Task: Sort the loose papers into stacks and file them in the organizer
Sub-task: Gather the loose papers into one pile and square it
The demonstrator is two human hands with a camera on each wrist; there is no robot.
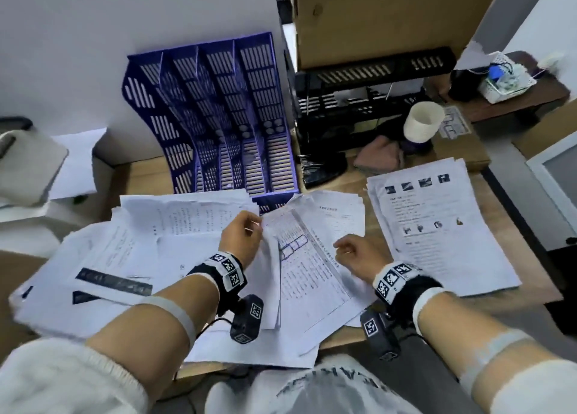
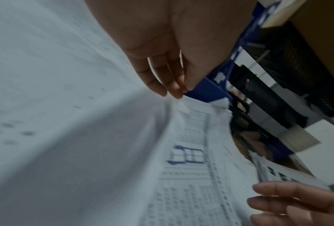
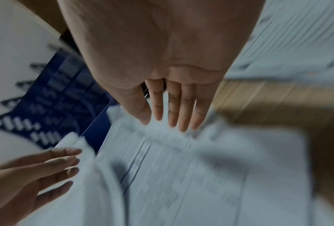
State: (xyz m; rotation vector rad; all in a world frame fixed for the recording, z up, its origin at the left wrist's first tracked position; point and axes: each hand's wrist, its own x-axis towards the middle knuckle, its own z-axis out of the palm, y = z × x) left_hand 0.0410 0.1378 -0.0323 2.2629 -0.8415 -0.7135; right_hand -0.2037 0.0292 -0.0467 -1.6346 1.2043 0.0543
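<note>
Loose white printed papers (image 1: 125, 257) lie scattered over the wooden desk in front of me. My left hand (image 1: 257, 226) pinches the top corner of a sheet with blue pen boxes (image 1: 306, 273), and that edge curls up; thumb and fingertips (image 2: 182, 91) meet on the corner of the sheet (image 2: 191, 168). My right hand (image 1: 338, 248) is open with straight fingers (image 3: 172, 122), over the right side of the same sheet (image 3: 181, 175). A blue slotted organizer (image 1: 218, 117) stands behind the papers with nothing in its compartments. A squared stack of picture pages (image 1: 437, 226) lies at the right.
A black desk rack (image 1: 359, 101) under a cardboard box (image 1: 374, 14) stands right of the organizer. Beside it are a white ribbed cup (image 1: 423, 121) and a pink cloth (image 1: 379, 156). A white basket (image 1: 505, 79) sits far right. Some papers overhang the desk's near edge.
</note>
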